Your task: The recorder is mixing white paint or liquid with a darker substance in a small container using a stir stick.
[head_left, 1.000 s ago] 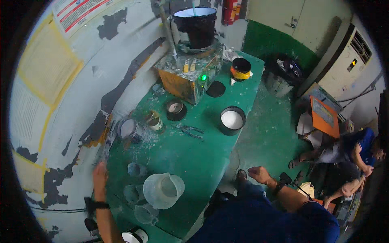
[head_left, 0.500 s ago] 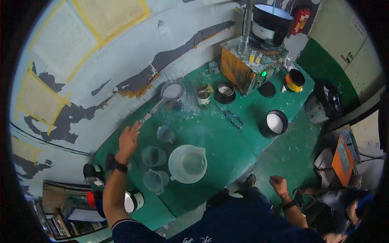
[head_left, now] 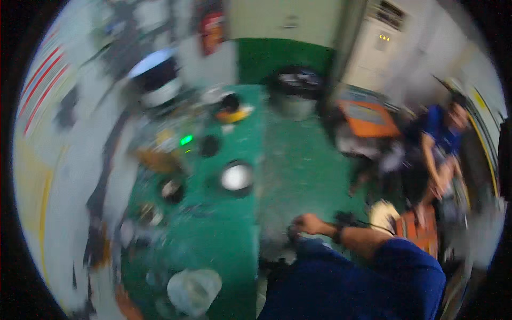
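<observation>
The picture is smeared by motion. My left hand point(head_left: 127, 305) is at the lower left, beside the table's wall-side edge. Its fingers are too blurred to read. Closest to it is a large translucent pitcher point(head_left: 194, 290) on the green table point(head_left: 229, 229). My right hand point(head_left: 311, 224) is beyond the table's right edge, over the floor. Its fingers look curled in, with no object visible in them. A black tub of white material point(head_left: 236, 177) stands on the table ahead of that hand.
A machine with a green light point(head_left: 185, 140) and a large black bucket point(head_left: 156, 77) occupy the far left of the table. A bin point(head_left: 296, 101) stands on the floor beyond. At right a person in blue point(head_left: 440, 136) sits near an orange board point(head_left: 370, 118).
The view has swung right, bringing the seated person further in. The left hand now shows near the lower edge; the right hand appears further left in the picture.
</observation>
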`<act>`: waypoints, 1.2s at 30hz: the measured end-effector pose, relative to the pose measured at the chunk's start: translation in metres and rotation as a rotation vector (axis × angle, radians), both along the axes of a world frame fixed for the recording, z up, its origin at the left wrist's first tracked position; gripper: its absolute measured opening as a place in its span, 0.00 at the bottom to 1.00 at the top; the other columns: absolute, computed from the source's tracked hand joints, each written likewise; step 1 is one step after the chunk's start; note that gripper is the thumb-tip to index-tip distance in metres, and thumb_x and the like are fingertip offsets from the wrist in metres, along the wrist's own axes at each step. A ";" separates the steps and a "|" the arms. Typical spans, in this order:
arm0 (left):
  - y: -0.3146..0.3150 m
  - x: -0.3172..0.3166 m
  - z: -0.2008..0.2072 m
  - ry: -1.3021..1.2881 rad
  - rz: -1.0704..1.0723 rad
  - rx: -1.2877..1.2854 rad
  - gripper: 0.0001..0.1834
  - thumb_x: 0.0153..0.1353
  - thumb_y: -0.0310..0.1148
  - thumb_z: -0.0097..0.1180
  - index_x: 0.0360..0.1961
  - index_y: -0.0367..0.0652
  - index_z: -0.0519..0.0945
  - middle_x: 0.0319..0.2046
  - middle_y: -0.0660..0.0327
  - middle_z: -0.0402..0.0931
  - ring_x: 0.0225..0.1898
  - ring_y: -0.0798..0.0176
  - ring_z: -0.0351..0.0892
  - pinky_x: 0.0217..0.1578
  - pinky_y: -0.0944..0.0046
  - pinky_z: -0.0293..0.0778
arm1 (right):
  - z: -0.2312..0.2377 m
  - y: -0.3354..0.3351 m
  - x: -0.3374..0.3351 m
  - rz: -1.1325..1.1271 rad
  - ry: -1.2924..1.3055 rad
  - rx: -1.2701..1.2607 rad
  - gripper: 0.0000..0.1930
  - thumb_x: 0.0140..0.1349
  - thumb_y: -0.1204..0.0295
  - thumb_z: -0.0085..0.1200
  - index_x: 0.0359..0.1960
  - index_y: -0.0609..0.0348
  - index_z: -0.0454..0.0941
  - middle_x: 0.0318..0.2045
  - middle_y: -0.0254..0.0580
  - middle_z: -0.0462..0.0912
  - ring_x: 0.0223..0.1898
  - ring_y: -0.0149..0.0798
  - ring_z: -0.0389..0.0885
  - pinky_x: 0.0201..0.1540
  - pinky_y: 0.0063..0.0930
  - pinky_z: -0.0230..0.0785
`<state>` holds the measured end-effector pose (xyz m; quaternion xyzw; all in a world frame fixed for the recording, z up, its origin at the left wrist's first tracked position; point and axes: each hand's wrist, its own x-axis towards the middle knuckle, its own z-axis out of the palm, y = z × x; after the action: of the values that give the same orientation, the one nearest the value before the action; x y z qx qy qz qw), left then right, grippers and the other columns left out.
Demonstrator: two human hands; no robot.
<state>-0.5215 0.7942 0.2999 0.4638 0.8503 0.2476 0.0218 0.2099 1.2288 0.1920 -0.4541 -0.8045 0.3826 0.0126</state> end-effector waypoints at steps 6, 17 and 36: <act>0.121 -0.021 -0.036 0.046 -0.051 -0.294 0.37 0.71 0.55 0.40 0.72 0.38 0.62 0.57 0.48 0.70 0.53 0.51 0.67 0.53 0.57 0.63 | 0.054 -0.013 0.034 -0.136 0.115 0.023 0.21 0.61 0.59 0.56 0.50 0.61 0.81 0.40 0.55 0.86 0.42 0.58 0.84 0.45 0.46 0.76; 0.080 0.100 0.162 -0.022 0.286 0.209 0.26 0.75 0.45 0.45 0.66 0.38 0.72 0.40 0.65 0.72 0.35 0.73 0.65 0.33 0.74 0.60 | 0.038 0.000 0.060 -0.248 0.143 -0.123 0.19 0.61 0.66 0.60 0.50 0.65 0.81 0.42 0.52 0.87 0.41 0.49 0.87 0.47 0.38 0.78; 0.430 0.429 0.213 0.332 -0.369 -0.458 0.13 0.65 0.35 0.55 0.45 0.38 0.83 0.38 0.45 0.83 0.38 0.42 0.83 0.39 0.46 0.79 | 0.106 0.229 0.102 -0.025 0.338 -0.001 0.13 0.60 0.73 0.63 0.46 0.63 0.84 0.33 0.47 0.88 0.34 0.34 0.84 0.41 0.30 0.76</act>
<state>-0.0920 1.2240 0.5131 0.6268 0.7777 -0.0369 0.0312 0.3115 1.4575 0.2983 -0.3933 -0.7852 0.4535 0.1522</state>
